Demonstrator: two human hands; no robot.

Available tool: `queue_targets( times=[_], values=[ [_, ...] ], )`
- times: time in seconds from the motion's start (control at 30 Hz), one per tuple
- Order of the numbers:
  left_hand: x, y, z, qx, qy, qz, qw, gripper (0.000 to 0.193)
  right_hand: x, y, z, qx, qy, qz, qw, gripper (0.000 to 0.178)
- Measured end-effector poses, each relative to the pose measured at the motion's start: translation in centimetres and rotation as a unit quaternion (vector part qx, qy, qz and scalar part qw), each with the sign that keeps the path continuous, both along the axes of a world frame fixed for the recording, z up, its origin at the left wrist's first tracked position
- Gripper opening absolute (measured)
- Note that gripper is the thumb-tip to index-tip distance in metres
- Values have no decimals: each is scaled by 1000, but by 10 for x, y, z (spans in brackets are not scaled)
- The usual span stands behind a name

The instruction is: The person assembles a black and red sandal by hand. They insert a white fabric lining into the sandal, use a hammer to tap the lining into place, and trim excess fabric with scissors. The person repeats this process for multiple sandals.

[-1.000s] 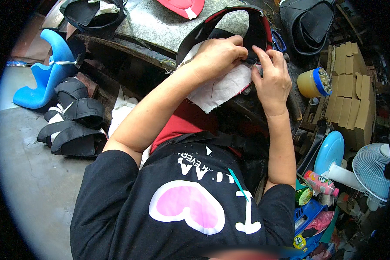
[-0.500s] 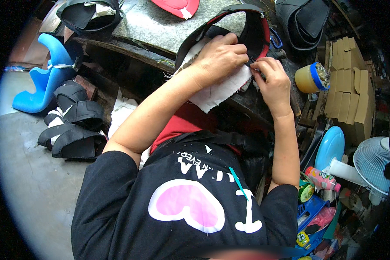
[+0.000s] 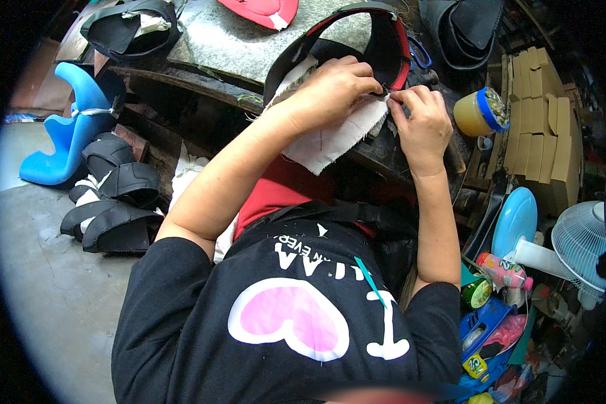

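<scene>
One frayed white cloth (image 3: 330,143) lies against what looks like a black shoe upper (image 3: 385,59), set over the near edge of the grey stone slab (image 3: 215,34), toward its right end. From where I stand, the left hand (image 3: 337,86) has its fingers curled over the cloth, apparently gripping it to the upper; the right hand (image 3: 421,126) pinches the cloth's corner between thumb and forefinger, just by the red trim (image 3: 402,73). What lies under the fingertips, I cannot tell. For neat work, I'd keep both grips close together, the cloth smooth and its corner even with the trim, and pull gently, since that raw edge could fray further.
</scene>
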State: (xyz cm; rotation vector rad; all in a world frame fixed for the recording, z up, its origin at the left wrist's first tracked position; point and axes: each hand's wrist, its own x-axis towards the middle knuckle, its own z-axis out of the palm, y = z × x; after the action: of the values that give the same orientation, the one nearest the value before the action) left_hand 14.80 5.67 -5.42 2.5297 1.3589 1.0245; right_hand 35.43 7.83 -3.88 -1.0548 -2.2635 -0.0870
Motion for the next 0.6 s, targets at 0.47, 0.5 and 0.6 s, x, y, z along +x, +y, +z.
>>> queue_targets(
  times=[0.47,0.5,0.6],
  values=[
    [0,1,-5,-3,-18,0,1000,30,-9,7,-4,14,-71,-55,996,15],
    [0,0,-4,-13,-6,-1,1000,31,-8,6,-3,2,-73,-65,995,15],
    [-1,-2,-2,-13,47,2,999,35,-5,4,2,-47,-66,-77,994,13]
  ],
)
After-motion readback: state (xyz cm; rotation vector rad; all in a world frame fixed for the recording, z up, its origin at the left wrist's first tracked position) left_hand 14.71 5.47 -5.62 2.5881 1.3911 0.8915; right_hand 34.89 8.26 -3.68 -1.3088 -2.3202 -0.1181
